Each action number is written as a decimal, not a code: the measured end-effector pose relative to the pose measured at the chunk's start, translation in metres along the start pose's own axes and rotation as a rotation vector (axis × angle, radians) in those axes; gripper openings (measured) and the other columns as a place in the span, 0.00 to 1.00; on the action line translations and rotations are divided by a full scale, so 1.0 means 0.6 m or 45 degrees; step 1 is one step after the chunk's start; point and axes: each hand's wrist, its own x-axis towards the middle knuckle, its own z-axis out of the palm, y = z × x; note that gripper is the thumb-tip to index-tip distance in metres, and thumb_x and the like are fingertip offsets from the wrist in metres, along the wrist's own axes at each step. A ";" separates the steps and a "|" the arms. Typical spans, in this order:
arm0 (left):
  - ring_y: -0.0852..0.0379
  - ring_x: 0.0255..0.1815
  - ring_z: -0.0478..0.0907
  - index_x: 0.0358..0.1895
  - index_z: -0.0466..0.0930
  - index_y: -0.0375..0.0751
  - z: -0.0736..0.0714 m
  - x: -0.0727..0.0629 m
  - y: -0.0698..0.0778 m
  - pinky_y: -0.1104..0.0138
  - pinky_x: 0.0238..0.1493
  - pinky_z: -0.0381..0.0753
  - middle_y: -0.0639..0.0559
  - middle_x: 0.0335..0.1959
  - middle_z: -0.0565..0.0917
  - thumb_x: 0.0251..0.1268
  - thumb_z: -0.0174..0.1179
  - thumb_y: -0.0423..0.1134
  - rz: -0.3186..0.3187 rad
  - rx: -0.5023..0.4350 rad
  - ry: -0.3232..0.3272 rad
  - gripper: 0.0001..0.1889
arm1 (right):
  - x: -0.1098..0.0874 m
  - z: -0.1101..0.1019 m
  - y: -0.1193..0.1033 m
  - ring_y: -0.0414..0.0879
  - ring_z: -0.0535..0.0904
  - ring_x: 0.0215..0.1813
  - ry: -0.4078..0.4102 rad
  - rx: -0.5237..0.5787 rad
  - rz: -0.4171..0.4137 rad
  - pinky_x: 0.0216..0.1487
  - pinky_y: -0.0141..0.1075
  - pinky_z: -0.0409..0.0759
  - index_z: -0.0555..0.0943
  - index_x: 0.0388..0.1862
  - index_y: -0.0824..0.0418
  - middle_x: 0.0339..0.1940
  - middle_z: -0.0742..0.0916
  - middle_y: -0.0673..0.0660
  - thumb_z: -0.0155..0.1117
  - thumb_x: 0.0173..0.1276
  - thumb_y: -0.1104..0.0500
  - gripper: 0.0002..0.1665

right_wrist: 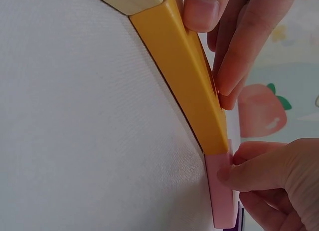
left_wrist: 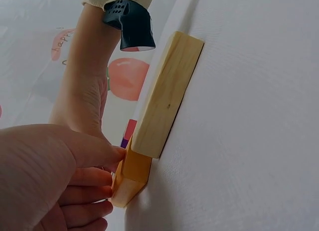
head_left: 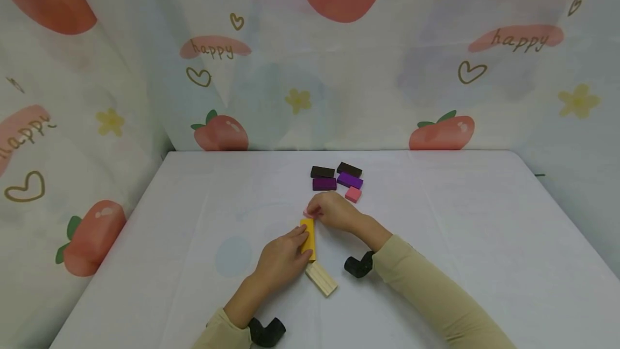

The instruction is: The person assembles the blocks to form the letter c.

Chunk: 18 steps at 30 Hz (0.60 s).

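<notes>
My left hand holds the yellow wooden block on the table, its thumb and fingers set along the top and side. Just beyond, my right hand pinches a small pink block between thumb and fingers. The pink block stands end to end with the yellow one in the right wrist view. At the yellow block's near end lies a pale, plain-wood block, angled toward the right, with their corners meeting. In the head view, my right fingers cover most of the pink block.
Farther back lie two dark blocks, two purple blocks and a small coral-pink block. A white cloth covers the table. Fruit-printed fabric hangs behind and at the left. Black wrist devices sit at both cuffs.
</notes>
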 end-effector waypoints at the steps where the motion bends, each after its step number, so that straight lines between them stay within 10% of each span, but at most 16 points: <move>1: 0.50 0.57 0.72 0.53 0.77 0.30 0.000 0.000 0.000 0.59 0.51 0.74 0.42 0.56 0.75 0.59 0.61 0.42 -0.001 0.004 0.002 0.23 | 0.000 0.000 0.000 0.42 0.79 0.36 0.004 0.001 0.002 0.42 0.31 0.79 0.86 0.35 0.63 0.33 0.85 0.52 0.64 0.55 0.73 0.11; 18: 0.50 0.58 0.72 0.57 0.74 0.32 -0.008 -0.004 -0.004 0.58 0.51 0.74 0.43 0.60 0.73 0.62 0.58 0.44 0.039 0.069 0.029 0.24 | -0.019 -0.024 0.017 0.51 0.78 0.50 0.163 -0.041 0.092 0.55 0.42 0.73 0.83 0.41 0.65 0.42 0.84 0.57 0.62 0.59 0.68 0.11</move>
